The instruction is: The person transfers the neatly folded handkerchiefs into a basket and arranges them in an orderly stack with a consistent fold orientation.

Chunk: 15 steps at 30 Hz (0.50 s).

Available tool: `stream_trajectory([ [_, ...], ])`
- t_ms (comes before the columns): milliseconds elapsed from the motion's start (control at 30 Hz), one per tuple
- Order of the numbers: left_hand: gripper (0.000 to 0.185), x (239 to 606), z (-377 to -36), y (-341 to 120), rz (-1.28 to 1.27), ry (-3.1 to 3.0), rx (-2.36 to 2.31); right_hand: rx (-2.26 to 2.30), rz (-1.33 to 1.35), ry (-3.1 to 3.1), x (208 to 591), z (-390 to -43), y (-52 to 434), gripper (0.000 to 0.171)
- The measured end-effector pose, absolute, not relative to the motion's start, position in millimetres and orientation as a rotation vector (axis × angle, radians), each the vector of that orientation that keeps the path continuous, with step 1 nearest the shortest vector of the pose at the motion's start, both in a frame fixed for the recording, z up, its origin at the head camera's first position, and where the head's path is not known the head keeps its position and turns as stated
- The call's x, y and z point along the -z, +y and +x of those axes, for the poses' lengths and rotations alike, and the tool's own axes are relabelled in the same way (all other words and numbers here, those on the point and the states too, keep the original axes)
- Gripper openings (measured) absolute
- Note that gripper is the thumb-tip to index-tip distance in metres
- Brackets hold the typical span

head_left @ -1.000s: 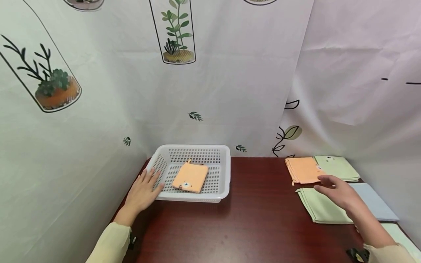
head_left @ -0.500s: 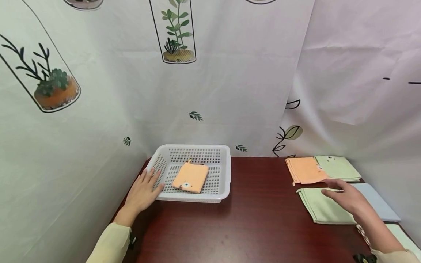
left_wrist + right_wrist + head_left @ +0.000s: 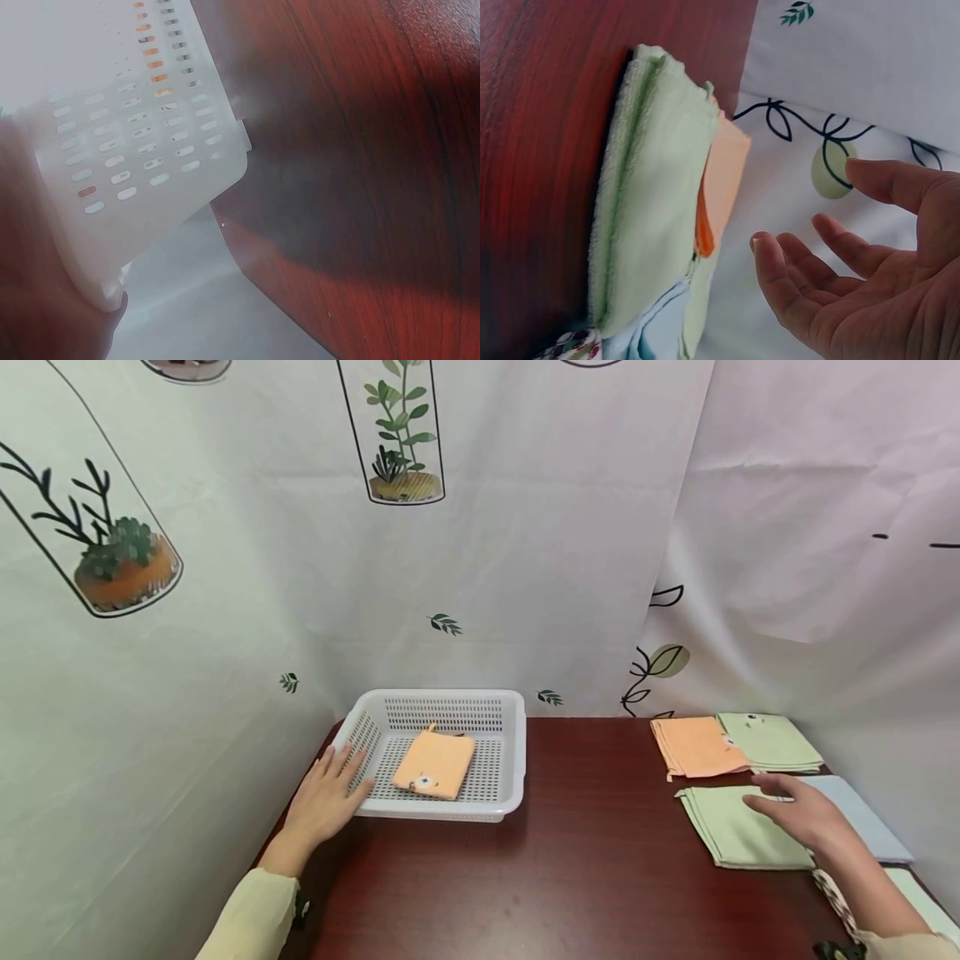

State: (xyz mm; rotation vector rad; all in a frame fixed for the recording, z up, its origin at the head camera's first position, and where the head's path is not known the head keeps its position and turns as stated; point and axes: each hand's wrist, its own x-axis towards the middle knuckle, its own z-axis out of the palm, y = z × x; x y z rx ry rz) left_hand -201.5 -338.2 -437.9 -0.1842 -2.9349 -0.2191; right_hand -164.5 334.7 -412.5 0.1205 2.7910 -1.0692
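Observation:
At the back left of the table stands a white plastic basket (image 3: pixel 512 760) with slotted walls. Inside it lies a folded orange towel (image 3: pixel 435 762) with a small animal face on its lower edge. My left hand (image 3: pixel 324 797) rests on the basket's left rim, fingers spread; the left wrist view shows it against the basket wall (image 3: pixel 142 187). Over the folded light green towel (image 3: pixel 738 835) at the right hovers my right hand (image 3: pixel 806 810). Its fingers (image 3: pixel 780 281) are loosely bent and hold nothing, apart from the towels in the right wrist view.
Behind the right hand lie another folded orange towel (image 3: pixel 697 746) and a green towel (image 3: pixel 772 743). A blue towel (image 3: pixel 855 814), a patterned cloth (image 3: pixel 834 893) and a pale towel (image 3: pixel 922 893) line the right side. Printed fabric (image 3: pixel 525 568) walls the dark red table (image 3: pixel 570 885).
My right hand has drifted slightly right and a little down over the green towel, uncovering more of it and the patterned cloth. My left hand and the basket have not moved.

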Motion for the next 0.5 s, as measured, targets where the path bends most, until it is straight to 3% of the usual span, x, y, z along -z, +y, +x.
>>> stream_trajectory([
  [500, 0.066, 435, -201, -338, -0.189, -2.942, 0.201, 1.057, 0.164, 2.743, 427, -168, 350, 0.073],
])
